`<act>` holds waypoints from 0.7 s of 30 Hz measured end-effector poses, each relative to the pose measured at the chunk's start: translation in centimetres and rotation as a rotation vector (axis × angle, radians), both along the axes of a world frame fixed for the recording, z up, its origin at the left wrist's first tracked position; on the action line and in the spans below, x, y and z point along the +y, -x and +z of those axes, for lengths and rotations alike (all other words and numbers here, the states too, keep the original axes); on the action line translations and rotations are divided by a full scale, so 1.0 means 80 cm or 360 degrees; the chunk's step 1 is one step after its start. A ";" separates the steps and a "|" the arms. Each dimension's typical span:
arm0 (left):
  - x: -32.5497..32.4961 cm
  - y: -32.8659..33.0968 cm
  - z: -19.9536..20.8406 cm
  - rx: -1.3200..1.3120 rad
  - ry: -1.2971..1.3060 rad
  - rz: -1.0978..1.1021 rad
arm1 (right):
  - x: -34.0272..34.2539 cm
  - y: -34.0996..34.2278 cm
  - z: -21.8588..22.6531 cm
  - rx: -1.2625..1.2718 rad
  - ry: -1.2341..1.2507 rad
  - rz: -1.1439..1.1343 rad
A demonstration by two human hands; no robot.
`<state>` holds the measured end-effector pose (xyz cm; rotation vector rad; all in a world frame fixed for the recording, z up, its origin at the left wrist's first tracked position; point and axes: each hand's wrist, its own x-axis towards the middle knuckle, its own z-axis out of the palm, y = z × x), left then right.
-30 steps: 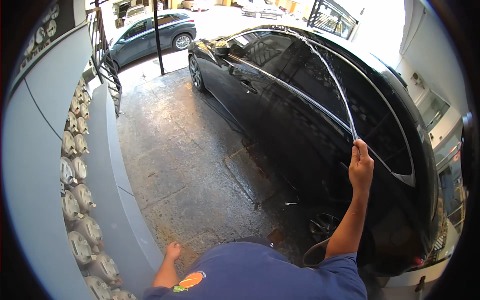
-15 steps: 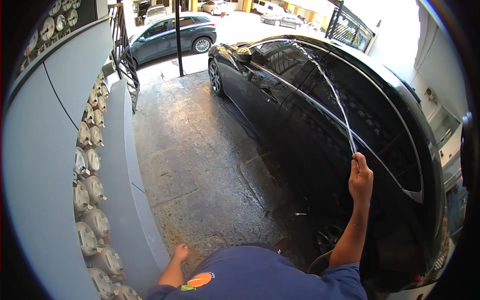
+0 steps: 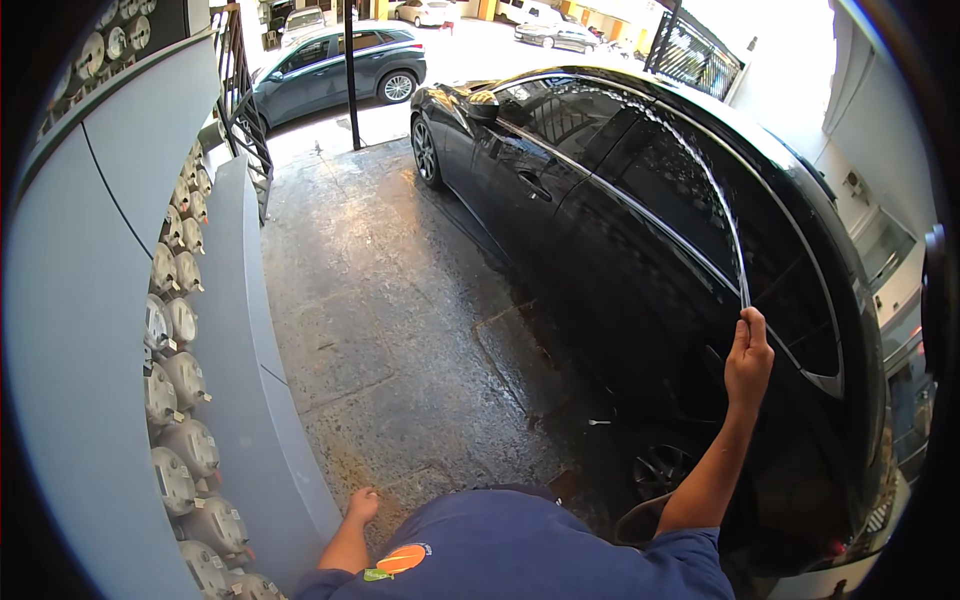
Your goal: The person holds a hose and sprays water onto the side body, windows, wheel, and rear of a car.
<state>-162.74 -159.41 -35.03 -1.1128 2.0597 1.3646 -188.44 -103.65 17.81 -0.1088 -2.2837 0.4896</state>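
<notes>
My right hand (image 3: pixel 749 365) is raised beside the black car (image 3: pixel 600 250), its fingers wrapped round the end of a hose that is mostly hidden in the fist. From the top of the fist a thin water stream (image 3: pixel 722 195) arcs up and away onto the dark side windows (image 3: pixel 670 165). Droplets spread over the glass and along the roof edge. Low at my left side, my left hand (image 3: pixel 364 503) hangs near the grey ledge, its fingers loosely curled and nothing visible in them.
Left of me runs a grey ledge (image 3: pixel 235 330) with several round meters (image 3: pixel 185 375) behind it. Wet concrete floor (image 3: pixel 390 300) lies between ledge and car. A small white fork-like piece (image 3: pixel 599 422) is on the floor. A dark pole (image 3: pixel 351 80) and a grey-blue car (image 3: pixel 340 75) stand ahead.
My right hand has moved a little to the right, toward the car's rear. The water stream has swung right with it and now bows in a wider arc. My left hand stays put.
</notes>
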 end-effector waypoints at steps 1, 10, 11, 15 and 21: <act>-0.001 0.001 -0.001 -0.0006 0.0002 -0.0018 | 0.005 -0.002 -0.003 0.0003 -0.0003 0.0001; 0.004 0.011 -0.005 -0.0002 -0.0027 -0.0042 | -0.049 -0.004 -0.044 -0.0163 -0.0029 0.0348; 0.003 0.011 -0.005 0.0000 -0.0025 -0.0036 | -0.053 -0.007 -0.042 -0.0161 -0.0027 0.0354; -0.002 0.001 -0.012 0.0063 -0.0001 -0.0055 | -0.049 -0.005 -0.029 -0.0244 0.0061 0.0222; 0.008 -0.019 0.002 0.0013 0.0102 -0.0095 | -0.038 -0.008 -0.025 -0.0342 0.0023 0.0184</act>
